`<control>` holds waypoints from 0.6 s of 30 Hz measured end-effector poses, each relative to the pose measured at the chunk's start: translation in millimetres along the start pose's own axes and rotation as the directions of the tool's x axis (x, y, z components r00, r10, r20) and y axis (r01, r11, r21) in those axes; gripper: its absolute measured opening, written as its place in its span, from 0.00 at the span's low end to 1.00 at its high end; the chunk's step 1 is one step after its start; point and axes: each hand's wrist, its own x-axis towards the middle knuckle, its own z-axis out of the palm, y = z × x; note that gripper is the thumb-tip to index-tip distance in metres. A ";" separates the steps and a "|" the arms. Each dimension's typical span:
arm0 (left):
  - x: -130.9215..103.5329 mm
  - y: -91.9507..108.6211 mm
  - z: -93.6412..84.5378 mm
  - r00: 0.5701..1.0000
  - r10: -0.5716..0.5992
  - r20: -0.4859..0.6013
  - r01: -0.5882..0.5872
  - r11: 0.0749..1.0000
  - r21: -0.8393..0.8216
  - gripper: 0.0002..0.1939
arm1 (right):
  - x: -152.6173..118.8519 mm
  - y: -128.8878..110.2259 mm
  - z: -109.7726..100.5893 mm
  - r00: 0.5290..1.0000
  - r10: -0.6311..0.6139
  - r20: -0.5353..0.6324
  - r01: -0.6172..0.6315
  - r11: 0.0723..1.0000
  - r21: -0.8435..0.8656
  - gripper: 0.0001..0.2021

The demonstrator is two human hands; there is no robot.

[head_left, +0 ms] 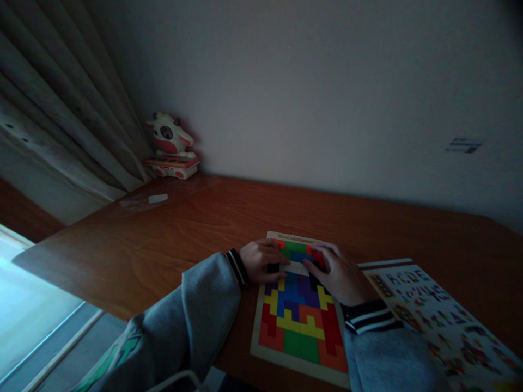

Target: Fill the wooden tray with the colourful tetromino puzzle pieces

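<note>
A wooden puzzle board (300, 369) with a pale frame lies on the table. Flat block pieces in red, orange, yellow, green, blue and purple fill most of its surface. Over the board's upper left part rests my left hand (263, 261), its fingers and thumb stretched apart toward a pale gap (296, 267). From the right, my right hand (339, 272) lies on the upper right pieces, thumb and fingers spread. Both hands touch the board's surface, and I make out no piece held in either. The pieces beneath the palms are hidden.
A printed pattern sheet (443, 321) lies right of the board, partly under my right sleeve. On the brown table (196, 228), a cow-shaped toy with a keyboard (171, 147) stands at the back left, near a small white paper (158, 198). Curtains (61, 98) hang at the left.
</note>
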 end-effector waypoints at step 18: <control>2.0 -4.3 1.8 0.997 -0.016 -0.074 0.022 0.996 0.088 0.12 | -1.8 -0.1 3.3 1.000 0.026 -0.016 -0.026 1.000 -0.004 0.25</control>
